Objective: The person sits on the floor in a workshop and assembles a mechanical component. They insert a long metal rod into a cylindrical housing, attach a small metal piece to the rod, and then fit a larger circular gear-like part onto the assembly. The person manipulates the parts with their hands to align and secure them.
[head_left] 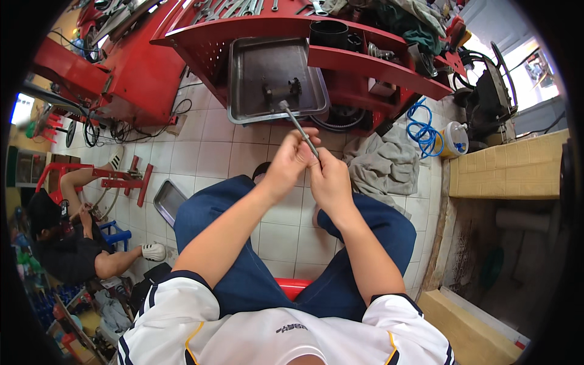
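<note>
In front of me my right hand is closed round the near end of a slim grey metal rod with a pale, wider tip. My left hand pinches the same rod just above the right one, its fingers curled over the shaft. The rod slants up and left, its tip over the near part of a shallow metal tray. Inside the tray lies a dark, greasy metal part with a toothed round end, close to the tip. Whether the tip touches that part I cannot tell.
A red tool trolley carries spanners above the tray. On the tiled floor, a grey cloth lies by a blue hose at right. Another metal tray is at left, near a seated person.
</note>
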`<move>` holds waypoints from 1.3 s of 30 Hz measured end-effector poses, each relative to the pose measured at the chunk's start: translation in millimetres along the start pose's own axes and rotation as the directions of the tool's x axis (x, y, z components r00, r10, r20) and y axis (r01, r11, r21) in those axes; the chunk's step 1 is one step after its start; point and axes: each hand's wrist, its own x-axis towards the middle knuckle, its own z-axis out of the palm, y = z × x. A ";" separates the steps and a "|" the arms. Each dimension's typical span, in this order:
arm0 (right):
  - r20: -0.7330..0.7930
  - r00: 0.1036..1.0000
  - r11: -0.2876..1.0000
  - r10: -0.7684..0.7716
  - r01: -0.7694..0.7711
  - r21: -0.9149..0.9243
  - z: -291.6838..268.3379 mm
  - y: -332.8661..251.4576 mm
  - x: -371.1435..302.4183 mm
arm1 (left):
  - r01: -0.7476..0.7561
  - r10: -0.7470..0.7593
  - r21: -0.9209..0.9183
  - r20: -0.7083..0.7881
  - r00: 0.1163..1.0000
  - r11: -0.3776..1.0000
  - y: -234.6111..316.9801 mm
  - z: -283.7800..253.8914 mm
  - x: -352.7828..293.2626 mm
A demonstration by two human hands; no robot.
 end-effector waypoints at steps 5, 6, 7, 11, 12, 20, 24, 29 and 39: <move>0.014 0.998 0.973 0.068 -0.069 0.222 7.6 8.1 -3.1 | 0.073 -0.071 0.134 -0.015 0.997 0.988 0.7 4.1 5.6; 0.034 0.998 0.962 0.049 -0.056 0.266 11.5 17.9 -2.6 | 0.121 -0.119 0.121 -0.024 0.993 0.985 5.5 4.7 5.4; 0.053 0.998 0.950 0.029 -0.044 0.309 12.7 23.8 -2.4 | 0.169 -0.166 0.107 -0.032 0.986 0.980 7.4 5.5 5.1; -0.015 0.998 0.936 0.053 -0.045 0.349 5.9 25.4 5.8 | 0.114 -0.118 -0.029 -0.181 0.976 0.993 -1.6 -0.9 3.5; -0.075 0.996 0.934 0.043 -0.014 0.357 3.7 26.8 6.7 | 0.125 -0.128 -0.026 -0.185 0.974 0.992 -0.4 -2.7 4.7; 0.042 0.997 0.733 0.067 -0.078 0.676 3.9 26.9 10.1 | 0.285 -0.308 -0.286 -0.037 0.951 0.915 -13.0 9.8 0.4; 0.085 0.988 0.708 0.132 -0.154 0.689 -14.0 20.2 9.1 | 0.405 -0.404 -0.032 0.018 0.915 0.914 -9.7 17.6 -9.4; -0.027 1.000 0.673 0.012 0.012 0.739 -14.5 22.7 16.6 | 0.336 -0.311 -0.132 0.179 0.933 0.933 -15.7 22.8 -13.4; 0.071 0.997 0.394 0.034 -0.079 0.916 -1.3 15.6 7.0 | 0.228 -0.206 -0.203 0.125 0.971 0.952 -13.2 33.6 -17.7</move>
